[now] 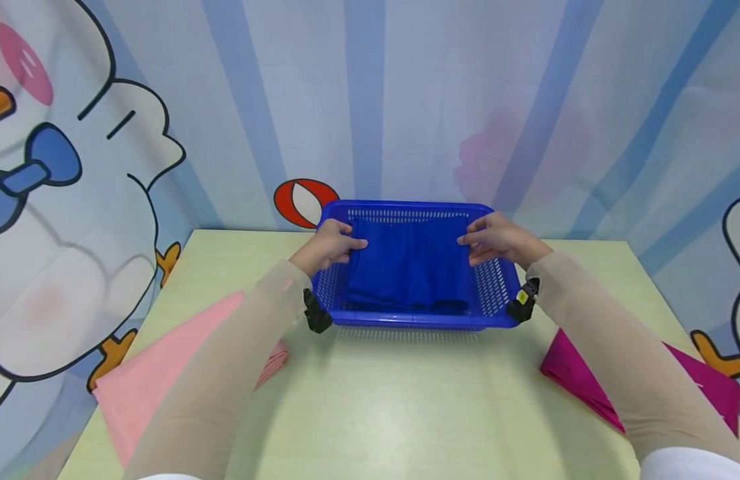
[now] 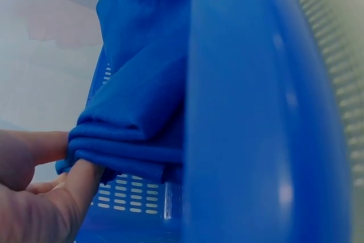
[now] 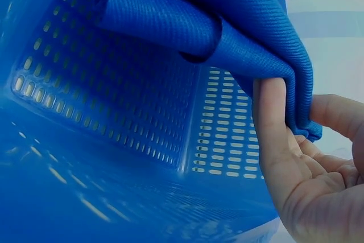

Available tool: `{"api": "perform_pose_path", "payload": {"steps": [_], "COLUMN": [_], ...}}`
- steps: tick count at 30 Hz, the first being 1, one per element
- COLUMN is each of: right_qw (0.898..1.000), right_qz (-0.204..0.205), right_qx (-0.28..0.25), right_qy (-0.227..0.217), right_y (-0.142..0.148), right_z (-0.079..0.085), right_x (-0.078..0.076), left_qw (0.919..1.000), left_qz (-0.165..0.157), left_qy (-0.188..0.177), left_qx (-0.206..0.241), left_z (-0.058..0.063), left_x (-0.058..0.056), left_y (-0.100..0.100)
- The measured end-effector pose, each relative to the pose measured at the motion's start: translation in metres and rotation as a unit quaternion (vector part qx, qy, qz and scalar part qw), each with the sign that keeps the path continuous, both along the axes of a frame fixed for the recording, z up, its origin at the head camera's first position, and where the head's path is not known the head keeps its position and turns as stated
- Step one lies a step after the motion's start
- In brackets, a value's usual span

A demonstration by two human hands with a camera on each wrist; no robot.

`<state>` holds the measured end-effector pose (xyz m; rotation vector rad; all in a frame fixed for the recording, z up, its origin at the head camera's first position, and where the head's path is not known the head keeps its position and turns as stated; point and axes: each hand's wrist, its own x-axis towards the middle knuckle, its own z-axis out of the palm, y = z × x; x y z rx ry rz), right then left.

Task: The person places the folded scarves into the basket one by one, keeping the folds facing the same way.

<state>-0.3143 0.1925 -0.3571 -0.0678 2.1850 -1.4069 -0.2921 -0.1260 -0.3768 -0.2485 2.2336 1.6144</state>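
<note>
A folded blue cloth (image 1: 409, 263) is held inside a blue plastic basket (image 1: 406, 319) with slotted walls. My left hand (image 1: 331, 247) pinches the cloth's left side between thumb and fingers; in the left wrist view several stacked layers of the cloth (image 2: 131, 135) show at that grip. At the opposite side my right hand (image 1: 493, 240) pinches the cloth's edge. The right wrist view shows the cloth (image 3: 227, 32) raised above the slotted basket floor (image 3: 114, 83), with the right thumb and fingers on either side of its folds.
A folded pink cloth (image 1: 166, 360) lies on the table (image 1: 376, 407) at the left, partly under the left forearm. At the right lies a magenta cloth (image 1: 586, 380), partly behind the right forearm. A printed curtain (image 1: 406, 100) hangs behind the table's back edge.
</note>
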Motion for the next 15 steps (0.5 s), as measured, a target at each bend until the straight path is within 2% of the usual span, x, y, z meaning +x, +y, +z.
{"api": "perform_pose_path", "payload": {"steps": [6,15], "right_qw": [1.000,1.000], "right_qz": [0.014,0.020], "right_qx": [0.009,0.006], "right_qy": [0.006,0.002], "right_y": [-0.0023,-0.0020], "right_z": [-0.0022,-0.0031], "right_x": [-0.0003,0.0007], "left_qw": [0.9998,0.9999], "left_qz": [-0.016,-0.007], "left_qy": [0.006,0.004], "left_qx": [-0.012,-0.007], "left_z": [0.0008,-0.0002], "left_x": [0.0029,0.0040], "left_y": [0.0023,0.0054]}}
